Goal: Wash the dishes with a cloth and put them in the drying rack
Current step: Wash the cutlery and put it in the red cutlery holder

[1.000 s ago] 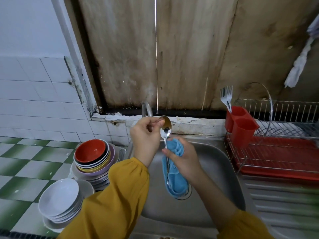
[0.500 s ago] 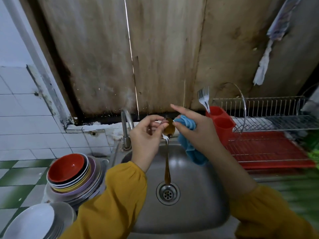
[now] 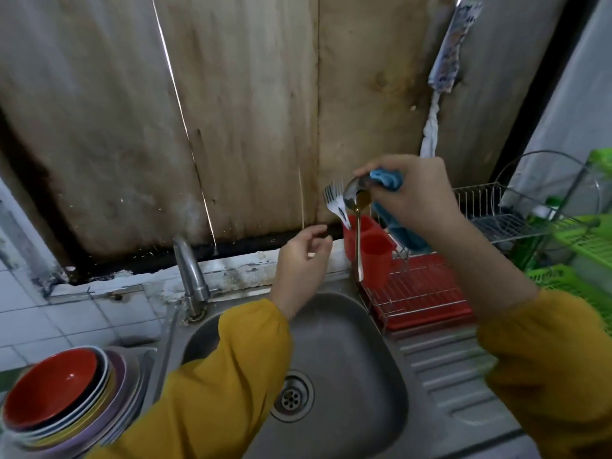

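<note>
Metal spoon [image 3: 357,207] vertical, bowl up, handle down near red cutlery cup [image 3: 376,256] of drying rack [image 3: 424,293]; blue cloth [image 3: 386,179] bunched against bowl.

The right hand [image 3: 410,197] pinches a spoon [image 3: 358,241] by its bowl, with a blue cloth [image 3: 387,178] bunched in the same grip, so the handle hangs straight down in front of the red cups [image 3: 376,260] at the near-left corner of the drying rack [image 3: 480,210], where forks [image 3: 333,203] stand. The left hand [image 3: 303,256] hovers above the back rim of the sink [image 3: 347,342], fingers loosely curled and holding nothing. A tap [image 3: 190,270] rises at the sink's back-left corner, and a stack of bowls [image 3: 56,389] sits left of it.
</note>
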Tool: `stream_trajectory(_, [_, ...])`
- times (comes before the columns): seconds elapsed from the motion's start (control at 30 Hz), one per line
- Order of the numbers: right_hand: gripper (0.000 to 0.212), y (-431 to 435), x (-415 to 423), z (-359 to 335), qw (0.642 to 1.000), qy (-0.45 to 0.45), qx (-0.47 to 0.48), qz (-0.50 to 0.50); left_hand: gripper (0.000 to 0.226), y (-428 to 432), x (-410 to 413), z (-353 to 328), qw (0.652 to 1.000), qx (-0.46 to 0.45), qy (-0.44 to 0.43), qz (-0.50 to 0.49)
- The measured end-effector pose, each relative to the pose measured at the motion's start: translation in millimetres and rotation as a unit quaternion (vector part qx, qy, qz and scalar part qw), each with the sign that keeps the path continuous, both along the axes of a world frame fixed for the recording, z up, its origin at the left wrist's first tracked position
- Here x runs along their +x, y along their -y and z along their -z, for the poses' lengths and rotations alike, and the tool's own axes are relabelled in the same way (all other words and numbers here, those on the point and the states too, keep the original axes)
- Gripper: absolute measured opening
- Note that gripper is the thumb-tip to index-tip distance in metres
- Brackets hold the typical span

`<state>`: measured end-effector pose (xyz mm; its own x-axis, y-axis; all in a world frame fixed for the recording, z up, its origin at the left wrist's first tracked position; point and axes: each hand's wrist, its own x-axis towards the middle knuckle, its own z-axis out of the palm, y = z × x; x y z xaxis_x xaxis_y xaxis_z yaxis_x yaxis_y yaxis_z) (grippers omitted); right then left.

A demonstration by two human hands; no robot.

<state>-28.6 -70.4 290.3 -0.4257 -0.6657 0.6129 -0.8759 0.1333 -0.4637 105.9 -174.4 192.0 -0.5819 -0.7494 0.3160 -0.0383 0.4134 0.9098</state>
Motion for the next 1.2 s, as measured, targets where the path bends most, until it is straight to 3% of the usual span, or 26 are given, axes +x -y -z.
stream_trajectory(0.1, [0.014, 6.9, -19.8, -27.1, 0.998, -0.036, -0.02, 0.048, 0.05, -4.2, -21.0, 5.3, 0.986, -0.042, 0.155, 0.043])
stream_trajectory(0.27, [0.019, 28.2, -37.5, -52.2, 0.991, -0.096, -0.027, 0.087, 0.064, -4.6, -57.0, 14.4, 0.958, -0.134, 0.236, 0.095])
stream_trajectory(0.47, [0.017, 68.7, -49.3, -41.7, 0.978, -0.156, 0.105, 0.091, 0.08, 1.9, -83.4, 22.2, 0.916, -0.208, 0.34, 0.047])
stream_trajectory(0.67, [0.014, 95.4, -61.2, -21.5, 0.957, -0.184, 0.221, 0.043, 0.079, 4.0, -82.4, 29.6, 0.908, -0.213, 0.36, 0.03])
stream_trajectory(0.83, [0.004, 103.5, -59.9, -9.4, 0.907, -0.273, 0.314, 0.062, 0.078, 2.3, -82.3, 30.5, 0.911, -0.216, 0.352, 0.02])
stream_trajectory(0.97, [0.013, 101.2, -54.3, -7.6, 0.884, -0.304, 0.351, 0.059, 0.07, 3.2, -75.7, 32.4, 0.906, -0.223, 0.359, 0.015])
stream_trajectory(1.07, [0.022, 98.9, -49.8, -4.9, 0.88, -0.322, 0.344, 0.067, 0.064, 4.2, -66.4, 32.9, 0.899, -0.235, 0.371, -0.002])
stream_trajectory(1.2, [0.049, 93.1, -36.3, -1.1, 0.916, -0.27, 0.296, 0.024, 0.06, 4.3, -41.0, 33.2, 0.911, -0.217, 0.348, -0.032])
